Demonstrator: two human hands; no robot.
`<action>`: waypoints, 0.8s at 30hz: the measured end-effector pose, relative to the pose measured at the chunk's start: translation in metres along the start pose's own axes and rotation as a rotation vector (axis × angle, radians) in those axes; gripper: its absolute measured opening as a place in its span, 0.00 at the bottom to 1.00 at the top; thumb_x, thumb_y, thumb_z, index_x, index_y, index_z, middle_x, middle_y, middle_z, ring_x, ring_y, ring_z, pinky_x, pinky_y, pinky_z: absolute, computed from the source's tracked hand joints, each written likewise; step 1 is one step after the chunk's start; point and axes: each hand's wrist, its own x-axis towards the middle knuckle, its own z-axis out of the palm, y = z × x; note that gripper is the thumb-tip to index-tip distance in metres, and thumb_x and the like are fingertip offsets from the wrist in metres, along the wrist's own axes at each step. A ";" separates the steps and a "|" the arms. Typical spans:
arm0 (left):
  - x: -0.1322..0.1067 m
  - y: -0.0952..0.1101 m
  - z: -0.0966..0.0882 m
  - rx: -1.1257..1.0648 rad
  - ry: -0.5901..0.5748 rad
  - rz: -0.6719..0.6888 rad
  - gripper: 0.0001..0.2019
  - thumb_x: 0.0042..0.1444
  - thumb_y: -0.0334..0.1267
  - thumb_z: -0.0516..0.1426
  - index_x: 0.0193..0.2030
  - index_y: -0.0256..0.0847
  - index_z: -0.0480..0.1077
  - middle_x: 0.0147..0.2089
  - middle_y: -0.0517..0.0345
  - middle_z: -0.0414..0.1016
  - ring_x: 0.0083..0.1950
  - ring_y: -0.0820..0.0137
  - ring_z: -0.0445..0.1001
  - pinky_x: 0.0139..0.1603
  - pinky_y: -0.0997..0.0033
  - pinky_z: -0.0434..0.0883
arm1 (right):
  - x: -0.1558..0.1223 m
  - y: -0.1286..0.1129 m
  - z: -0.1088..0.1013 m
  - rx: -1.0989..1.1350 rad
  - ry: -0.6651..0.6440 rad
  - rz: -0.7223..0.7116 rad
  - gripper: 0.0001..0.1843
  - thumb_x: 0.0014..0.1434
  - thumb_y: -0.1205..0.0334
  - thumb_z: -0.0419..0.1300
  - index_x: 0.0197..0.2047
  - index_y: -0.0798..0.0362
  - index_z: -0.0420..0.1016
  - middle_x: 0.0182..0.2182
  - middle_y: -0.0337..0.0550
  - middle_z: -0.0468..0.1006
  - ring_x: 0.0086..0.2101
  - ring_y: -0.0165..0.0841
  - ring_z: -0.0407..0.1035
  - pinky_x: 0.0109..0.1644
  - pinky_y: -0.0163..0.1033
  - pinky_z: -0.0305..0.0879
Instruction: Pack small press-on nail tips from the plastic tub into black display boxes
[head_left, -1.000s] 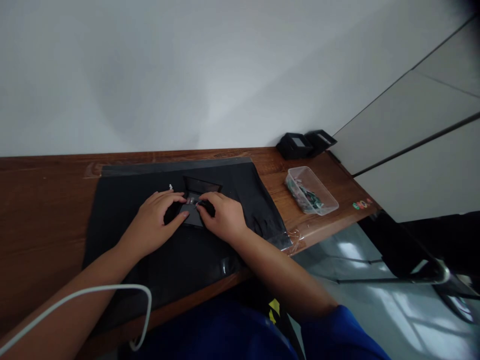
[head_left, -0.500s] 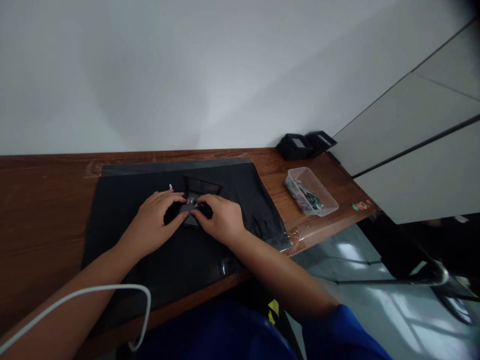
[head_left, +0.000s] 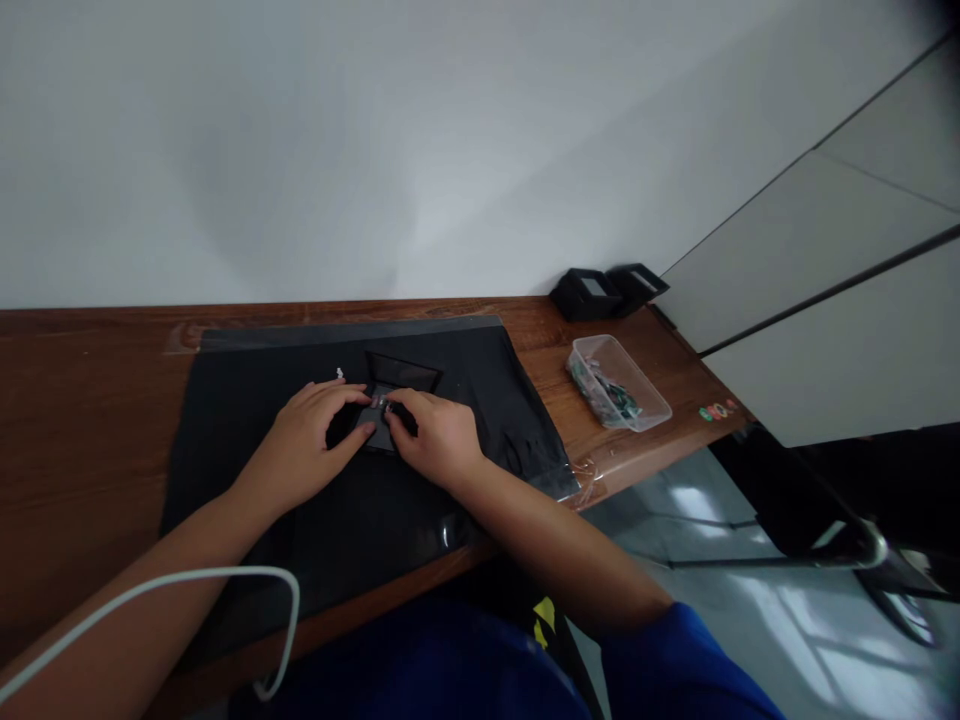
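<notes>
A small black box lies on the black mat, its dark lid raised on the far side. My left hand grips the box from the left, thumb at the near edge and fingers at the far one. Over the box's right part, my right hand has thumb and index finger closed together around something tiny and pale that I cannot make out. Small shiny parts show inside the box between my fingertips. A tiny white piece sits on the mat just beyond my left hand.
On the right of the wooden table stands a clear plastic tub with several small bagged pieces in it. Two black boxes are by the wall. Coloured stickers mark the right edge. A white cable crosses my left forearm.
My right thumb and index finger have moved slightly left over the box and drawn closer together. My left hand stays in place; the whole view has shifted a little.
</notes>
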 end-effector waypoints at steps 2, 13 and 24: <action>0.000 -0.001 0.001 0.001 0.000 0.006 0.23 0.71 0.60 0.57 0.58 0.47 0.79 0.63 0.46 0.85 0.70 0.43 0.78 0.78 0.30 0.66 | -0.001 0.000 0.000 0.011 -0.010 -0.016 0.16 0.75 0.59 0.62 0.62 0.44 0.81 0.56 0.40 0.90 0.52 0.39 0.86 0.47 0.38 0.74; 0.000 0.001 0.001 0.003 0.003 -0.005 0.25 0.71 0.63 0.56 0.57 0.47 0.80 0.63 0.45 0.85 0.70 0.43 0.78 0.79 0.29 0.65 | 0.001 0.002 0.001 0.025 0.000 0.011 0.14 0.75 0.55 0.65 0.61 0.43 0.82 0.55 0.37 0.90 0.52 0.39 0.85 0.47 0.38 0.75; -0.001 0.001 0.000 0.005 -0.010 -0.060 0.29 0.68 0.62 0.57 0.66 0.47 0.76 0.66 0.45 0.83 0.71 0.43 0.78 0.81 0.31 0.64 | 0.003 0.002 0.000 -0.012 -0.020 0.017 0.21 0.78 0.50 0.63 0.69 0.43 0.78 0.61 0.40 0.88 0.55 0.39 0.85 0.52 0.38 0.77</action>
